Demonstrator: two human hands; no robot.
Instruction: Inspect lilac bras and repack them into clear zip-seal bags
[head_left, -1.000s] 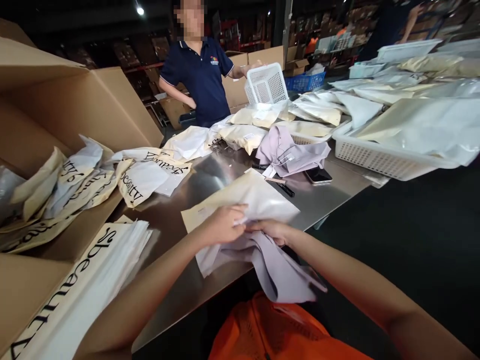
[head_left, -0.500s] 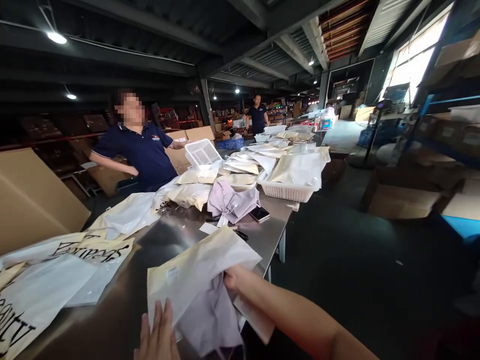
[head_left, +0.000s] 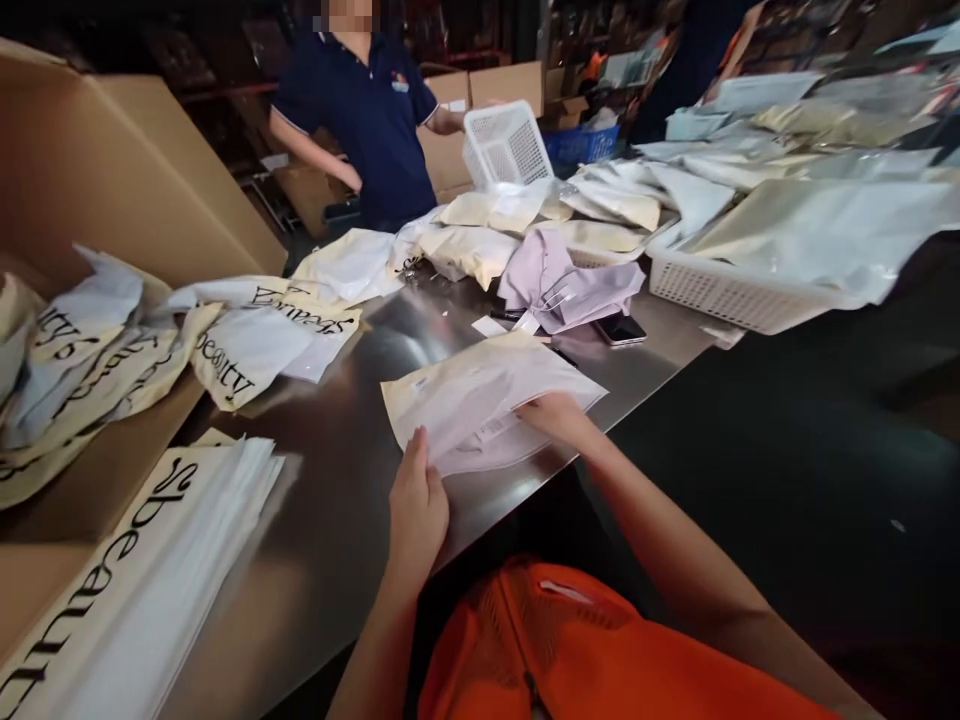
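Observation:
A cream-and-white plastic packing bag (head_left: 487,385) lies at the table's front edge, with pale lavender cloth showing dimly at its near side. My left hand (head_left: 418,510) is closed on the bag's near left edge, the fingers pointing up. At the bag's right end is my right hand (head_left: 559,418), its fingertips tucked under the plastic and partly hidden, closed on the bag's edge. Beyond the bag lies a crumpled lavender garment (head_left: 559,280) with a white tag. A phone (head_left: 621,329) rests beside that garment.
A metal table (head_left: 315,510) holds a stack of printed bags (head_left: 150,560) at left. Behind stands an open cardboard box (head_left: 172,150). Filled bags lie over a white basket (head_left: 750,295) at right. Across the table a person (head_left: 375,120) holds a white basket (head_left: 510,145).
My view has tilted down and left. The lavender cloth that hung out of the bag now lies mostly within it. My left hand has gone from flat fingers to holding the bag's edge.

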